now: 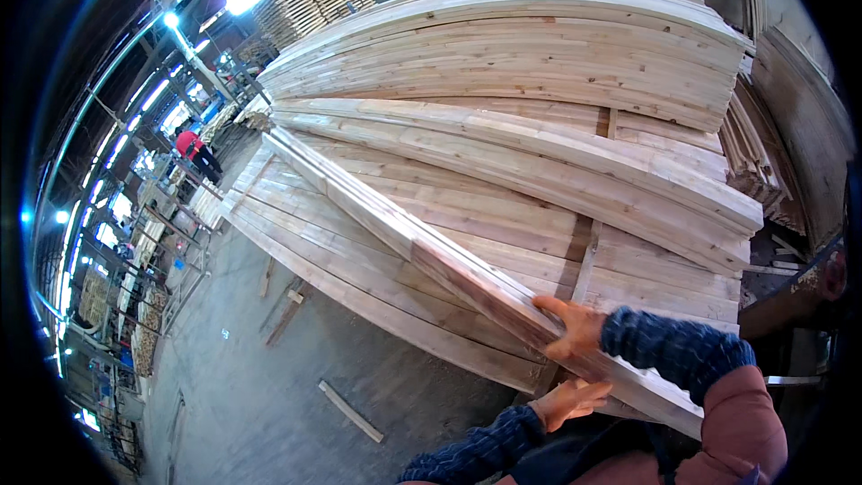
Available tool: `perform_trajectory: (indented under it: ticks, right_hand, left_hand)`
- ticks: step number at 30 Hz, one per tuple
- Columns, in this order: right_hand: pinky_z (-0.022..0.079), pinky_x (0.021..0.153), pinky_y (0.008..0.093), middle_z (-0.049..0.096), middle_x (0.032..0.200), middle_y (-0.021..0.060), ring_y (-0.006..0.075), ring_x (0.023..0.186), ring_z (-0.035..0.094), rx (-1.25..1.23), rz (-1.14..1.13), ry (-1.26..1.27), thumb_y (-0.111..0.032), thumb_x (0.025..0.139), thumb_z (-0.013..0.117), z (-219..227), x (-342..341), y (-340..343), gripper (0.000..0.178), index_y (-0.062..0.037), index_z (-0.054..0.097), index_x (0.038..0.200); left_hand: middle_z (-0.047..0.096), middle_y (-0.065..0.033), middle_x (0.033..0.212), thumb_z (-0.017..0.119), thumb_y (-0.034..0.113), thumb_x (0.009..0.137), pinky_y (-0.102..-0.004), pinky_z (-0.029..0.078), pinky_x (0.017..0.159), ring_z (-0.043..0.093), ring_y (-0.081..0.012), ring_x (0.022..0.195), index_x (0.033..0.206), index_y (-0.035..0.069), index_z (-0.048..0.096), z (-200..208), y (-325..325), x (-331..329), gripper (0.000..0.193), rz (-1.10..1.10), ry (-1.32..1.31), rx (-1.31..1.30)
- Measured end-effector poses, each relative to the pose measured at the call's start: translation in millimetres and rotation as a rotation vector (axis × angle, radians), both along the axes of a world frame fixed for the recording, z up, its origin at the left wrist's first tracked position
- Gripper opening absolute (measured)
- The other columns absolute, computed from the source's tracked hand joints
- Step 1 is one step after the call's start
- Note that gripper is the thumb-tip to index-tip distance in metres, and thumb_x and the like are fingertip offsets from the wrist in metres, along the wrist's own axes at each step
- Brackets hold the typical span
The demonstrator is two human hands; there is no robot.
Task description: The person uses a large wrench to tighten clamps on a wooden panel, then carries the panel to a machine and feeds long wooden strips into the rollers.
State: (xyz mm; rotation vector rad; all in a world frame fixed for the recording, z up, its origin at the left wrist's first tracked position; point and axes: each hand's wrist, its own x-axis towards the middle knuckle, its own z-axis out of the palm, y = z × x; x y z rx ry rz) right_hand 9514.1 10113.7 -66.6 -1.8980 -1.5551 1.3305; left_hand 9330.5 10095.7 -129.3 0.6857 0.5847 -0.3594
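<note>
A narrow bundle of long, pale wooden boards (467,287) runs slantwise from the far left down to my body, its near part showing a reddish-brown stretch. My right hand (572,327) is closed over the bundle near its close end, thumb on the front face and fingers over the top. Just below, my left hand (567,401) grips the lower edge from underneath, its fingertips partly hidden by the wood. Under the bundle lies a wide layer of flat boards (377,207), on which its far end seems to rest.
Behind lie a short board stack (539,162) and a tall stack (512,54). Dark cross strips (588,260) lie between boards. A loose wood strip (350,410) is on the concrete floor at left. A person in red (190,145) stands far off. More planks (799,126) lean at right.
</note>
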Motion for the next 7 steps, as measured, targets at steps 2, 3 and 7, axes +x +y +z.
perform_trajectory:
  ticks: [2, 3, 7]
  right_hand:
    - [0.037, 0.118, 0.0498, 0.04, 0.156, 0.0266, 0.0453, 0.142, 0.042, -0.141, -0.08, -0.078, -0.044, 0.076, 0.079, 25, -4, -34, 0.102, -0.0247, 0.028, 0.162]
    - [0.038, 0.118, 0.051, 0.04, 0.156, 0.0266, 0.046, 0.141, 0.043, -0.095, -0.063, -0.136, -0.045, 0.077, 0.08, 18, 0, -52, 0.102, -0.0254, 0.026, 0.162]
    - [0.031, 0.123, 0.0498, 0.035, 0.161, 0.0234, 0.0443, 0.147, 0.038, -0.148, 0.037, -0.372, -0.05, 0.078, 0.082, 3, 20, -136, 0.109, -0.0254, 0.019, 0.164]
  left_hand:
    - [0.06, -0.0149, 0.138, 0.08, 0.041, 0.09, -0.039, 0.042, 0.114, 0.056, -0.0203, 0.129, 0.142, 0.001, 0.054, 15, 20, -9, 0.07, -0.102, -0.151, 0.114]
    - [0.062, -0.0143, 0.134, 0.08, 0.039, 0.09, -0.0379, 0.043, 0.113, 0.057, -0.0192, 0.128, 0.142, 0.001, 0.055, 18, 29, -13, 0.069, -0.147, -0.167, 0.256]
    - [0.07, -0.0108, 0.12, 0.08, 0.033, 0.091, -0.0341, 0.046, 0.111, 0.06, -0.0166, 0.124, 0.142, 0.002, 0.055, 32, 64, -18, 0.065, -0.04, -0.402, 0.703]
